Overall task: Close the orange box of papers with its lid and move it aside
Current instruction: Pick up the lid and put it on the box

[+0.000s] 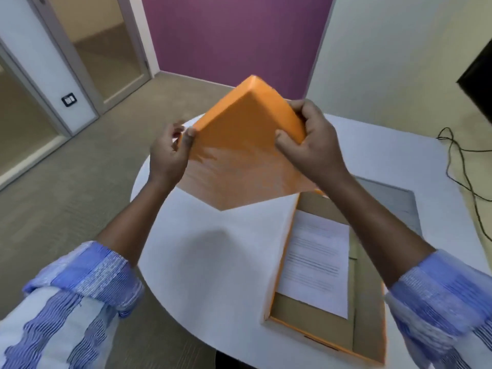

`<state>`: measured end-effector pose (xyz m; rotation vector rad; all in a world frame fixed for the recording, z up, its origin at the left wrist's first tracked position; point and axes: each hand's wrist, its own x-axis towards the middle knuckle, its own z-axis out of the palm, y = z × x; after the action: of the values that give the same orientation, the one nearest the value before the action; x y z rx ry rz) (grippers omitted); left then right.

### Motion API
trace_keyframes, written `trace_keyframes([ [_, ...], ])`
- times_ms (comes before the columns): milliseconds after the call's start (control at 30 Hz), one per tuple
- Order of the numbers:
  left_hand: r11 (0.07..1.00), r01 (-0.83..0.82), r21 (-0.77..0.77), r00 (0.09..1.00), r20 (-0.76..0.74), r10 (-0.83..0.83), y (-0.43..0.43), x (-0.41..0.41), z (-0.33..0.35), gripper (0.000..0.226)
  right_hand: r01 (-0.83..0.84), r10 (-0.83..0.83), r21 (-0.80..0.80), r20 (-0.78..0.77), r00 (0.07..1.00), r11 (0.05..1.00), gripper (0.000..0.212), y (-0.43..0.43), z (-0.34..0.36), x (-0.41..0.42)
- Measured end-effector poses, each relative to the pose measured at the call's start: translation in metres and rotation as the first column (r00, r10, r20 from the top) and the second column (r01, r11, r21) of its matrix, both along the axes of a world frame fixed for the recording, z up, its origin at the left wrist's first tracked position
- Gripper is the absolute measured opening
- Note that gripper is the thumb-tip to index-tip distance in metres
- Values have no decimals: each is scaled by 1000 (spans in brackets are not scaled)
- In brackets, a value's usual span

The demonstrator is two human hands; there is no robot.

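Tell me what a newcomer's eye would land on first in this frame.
First, the bright orange cardboard lid, held tilted in the air above the white table by the left hand and right hand. Next, the open orange box at lower right, a white printed sheet lying inside.

A white table (218, 262) with a rounded left edge stands on beige carpet (80, 177). A grey panel (394, 203) is set into the table near its right edge. A black cable (452, 166) trails across the far right corner of the table and off its right edge. Behind it stand a purple wall (234, 35) and glass doors (106, 49), with a black switch (69, 99) beside the doors. A dark object (479, 75) shows at far right, too cropped to identify.
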<state>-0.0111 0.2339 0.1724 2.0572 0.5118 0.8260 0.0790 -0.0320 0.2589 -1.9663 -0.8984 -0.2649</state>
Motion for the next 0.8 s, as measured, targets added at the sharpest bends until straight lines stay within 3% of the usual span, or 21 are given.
trace_keyframes([
  [100,974,190,126,981,15,-194,-24,12,25,48,55,-47,64,-116,992,996,32,-36,12,18],
  [200,950,241,199,967,33,-252,-54,28,47,47,132,-114,135,-131,985,982,37,-72,15,34],
  [300,941,232,247,964,73,-257,-87,45,62,49,316,-303,166,-96,948,934,52,-111,6,45],
  [400,948,218,232,967,79,-241,-118,59,70,56,568,-527,230,-217,822,791,70,-155,-24,45],
  [500,958,221,184,965,100,-242,-145,69,79,58,729,-613,167,-438,658,664,77,-190,-69,33],
  [633,966,239,102,963,107,-249,-180,86,87,61,692,-493,36,-674,550,721,79,-207,-121,13],
  [733,972,230,-40,973,31,-229,-206,100,84,55,612,-293,115,-799,524,782,76,-209,-138,0],
  [800,973,189,-132,980,-40,-196,-222,109,74,55,581,-162,204,-842,515,788,59,-212,-141,-4],
])
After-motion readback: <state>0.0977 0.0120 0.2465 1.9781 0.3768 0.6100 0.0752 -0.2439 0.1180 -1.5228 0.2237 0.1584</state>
